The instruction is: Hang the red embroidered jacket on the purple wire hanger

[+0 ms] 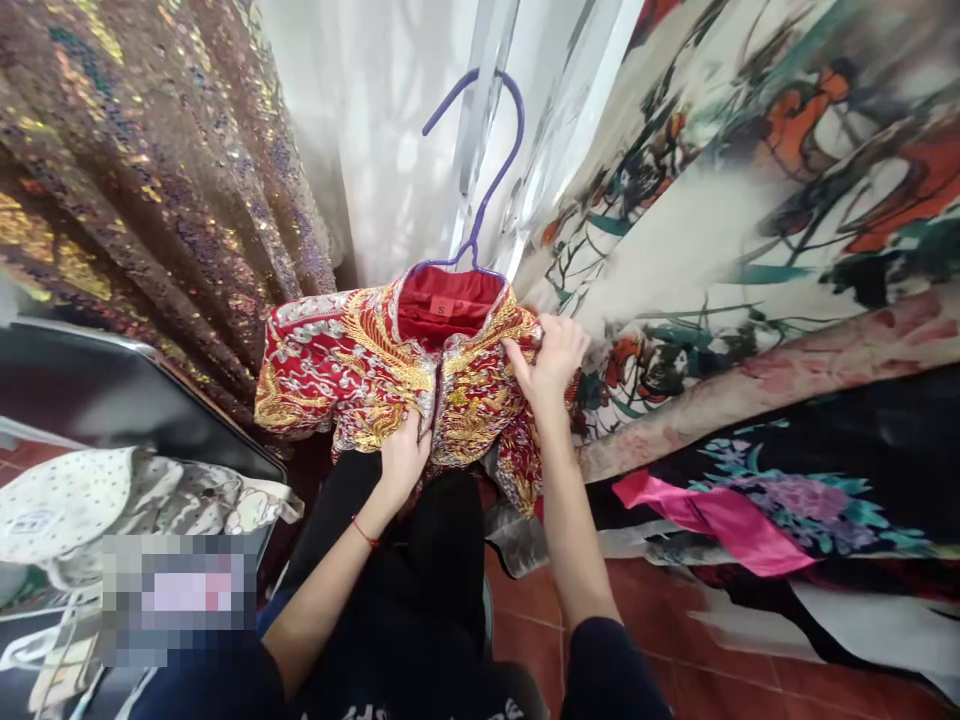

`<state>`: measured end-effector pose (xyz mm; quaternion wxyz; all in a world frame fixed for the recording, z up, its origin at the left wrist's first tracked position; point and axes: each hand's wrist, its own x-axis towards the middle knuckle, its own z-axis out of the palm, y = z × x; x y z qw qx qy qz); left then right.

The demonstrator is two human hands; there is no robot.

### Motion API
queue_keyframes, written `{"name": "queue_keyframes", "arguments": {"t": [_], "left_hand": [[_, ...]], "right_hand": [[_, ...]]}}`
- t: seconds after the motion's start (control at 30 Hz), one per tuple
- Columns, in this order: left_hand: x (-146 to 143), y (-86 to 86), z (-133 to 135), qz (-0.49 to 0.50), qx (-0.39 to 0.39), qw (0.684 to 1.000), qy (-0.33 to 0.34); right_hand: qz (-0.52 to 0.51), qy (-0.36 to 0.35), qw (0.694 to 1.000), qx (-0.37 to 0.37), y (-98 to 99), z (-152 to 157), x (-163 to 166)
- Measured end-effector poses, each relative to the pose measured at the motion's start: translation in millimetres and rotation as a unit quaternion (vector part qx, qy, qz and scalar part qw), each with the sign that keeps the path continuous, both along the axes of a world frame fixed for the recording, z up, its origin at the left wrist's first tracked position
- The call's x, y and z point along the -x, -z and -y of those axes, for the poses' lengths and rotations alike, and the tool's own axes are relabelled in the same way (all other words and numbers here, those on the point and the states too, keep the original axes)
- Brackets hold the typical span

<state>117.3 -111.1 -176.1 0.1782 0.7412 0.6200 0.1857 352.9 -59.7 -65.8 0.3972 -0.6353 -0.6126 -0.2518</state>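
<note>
A red jacket [375,370] with gold and silver embroidery hangs on a purple hanger [517,140] in front of me. Its collar faces up, and a red label with an "S" shows inside the neck. My left hand [405,455] pinches the jacket's front near the middle opening, fingers closed on the cloth. Over the shoulder at the right, my right hand [551,360] grips the fabric, thumb in front and fingers partly behind. The jacket's lower part falls over my lap and is partly hidden.
Sequined gold cloth [150,150] hangs at the left, patterned fabric [675,220] at the right. A black chair [112,370] stands at the left beside a pale dotted cap or bag [67,500]. A pink ribbon [720,520] hangs at the right above red floor tiles [525,610].
</note>
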Motion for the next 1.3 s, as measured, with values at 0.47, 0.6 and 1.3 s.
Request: {"name": "queue_keyframes", "arguments": {"t": [0.47,0.6,1.3], "left_hand": [[5,20.0,-19,0.219,0.011,0.975,0.014],[36,38.9,-19,0.338,0.055,0.939,0.041],[113,164.4,-18,0.651,0.345,0.619,-0.272]], "right_hand": [[-0.05,0.021,0.998,-0.035,5.2,15,25],[-0.146,-0.004,0.989,0.004,42.4,57,49],[-0.903,-0.087,0.393,0.15,302.2,110,181]]}}
